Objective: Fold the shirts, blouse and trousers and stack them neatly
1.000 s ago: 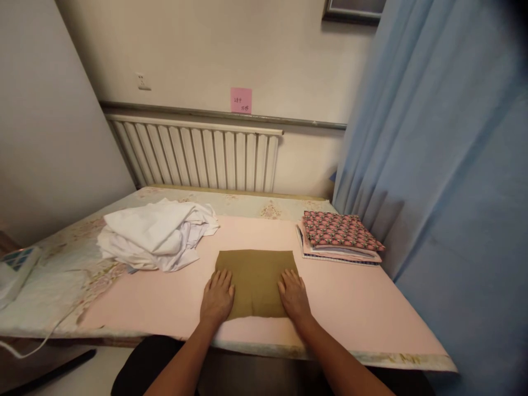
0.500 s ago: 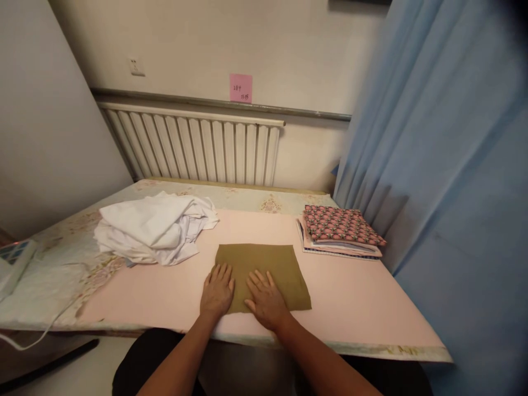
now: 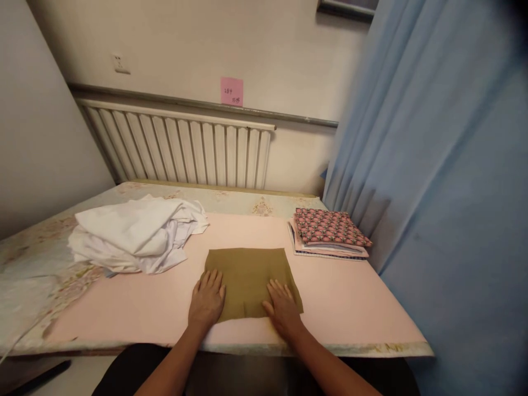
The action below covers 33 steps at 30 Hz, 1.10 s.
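Note:
An olive-brown cloth (image 3: 246,275) lies flat in front of me, roughly rectangular, with a small crease near its front edge. My left hand (image 3: 207,298) rests palm down on its left front part, fingers stretched forward. On the right front part lies my right hand (image 3: 284,309), also flat, with fingers slightly spread. Neither hand grips the fabric. Beneath the cloth is a pink sheet (image 3: 346,308) spread over the table.
A crumpled heap of white cloth (image 3: 136,234) lies at the left. At the right back sits a folded stack topped by pink patterned fabric (image 3: 332,226). A blue curtain (image 3: 445,192) hangs along the right side. Behind the table is a radiator (image 3: 181,146).
My right hand has slid right across the cloth, away from my left hand, which stays at the left side. The whole view has shifted slightly.

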Available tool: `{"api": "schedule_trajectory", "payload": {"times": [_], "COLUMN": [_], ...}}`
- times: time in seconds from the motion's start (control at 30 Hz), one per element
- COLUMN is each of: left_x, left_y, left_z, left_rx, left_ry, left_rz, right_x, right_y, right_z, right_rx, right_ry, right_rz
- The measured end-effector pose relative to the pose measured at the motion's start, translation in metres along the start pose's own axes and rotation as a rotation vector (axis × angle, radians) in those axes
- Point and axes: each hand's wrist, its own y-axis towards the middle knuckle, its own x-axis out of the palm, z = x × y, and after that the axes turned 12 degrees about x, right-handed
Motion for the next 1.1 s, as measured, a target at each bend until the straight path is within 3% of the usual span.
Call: {"api": "schedule_trajectory", "payload": {"times": [0.1, 0.3, 0.4, 0.57, 0.77, 1.1], "left_x": [0.002, 0.003, 0.002, 0.003, 0.005, 0.007], "left_y": [0.000, 0.001, 0.002, 0.002, 0.002, 0.001], "left_z": [-0.001, -0.003, -0.003, -0.003, -0.004, -0.005], "left_rx": [0.001, 0.017, 0.010, 0.013, 0.021, 0.022], "left_ry": [0.016, 0.041, 0.041, 0.029, 0.025, 0.021], "left_rz": [-0.004, -0.006, -0.017, -0.001, 0.001, 0.023], "right_x": [-0.008, -0.006, 0.008, 0.021, 0.018, 0.016], "right_y": [0.020, 0.074, 0.094, 0.113, 0.117, 0.091], "right_z": [-0.012, -0.042, -0.033, -0.001, 0.029, 0.047], "right_rx": [0.052, -0.182, -0.180, -0.063, 0.118, 0.174], "right_ry": [0.048, 0.093, 0.031, -0.061, -0.112, -0.126], "right_rz": [0.044, 0.048, -0.004, 0.023, 0.051, 0.070]}}
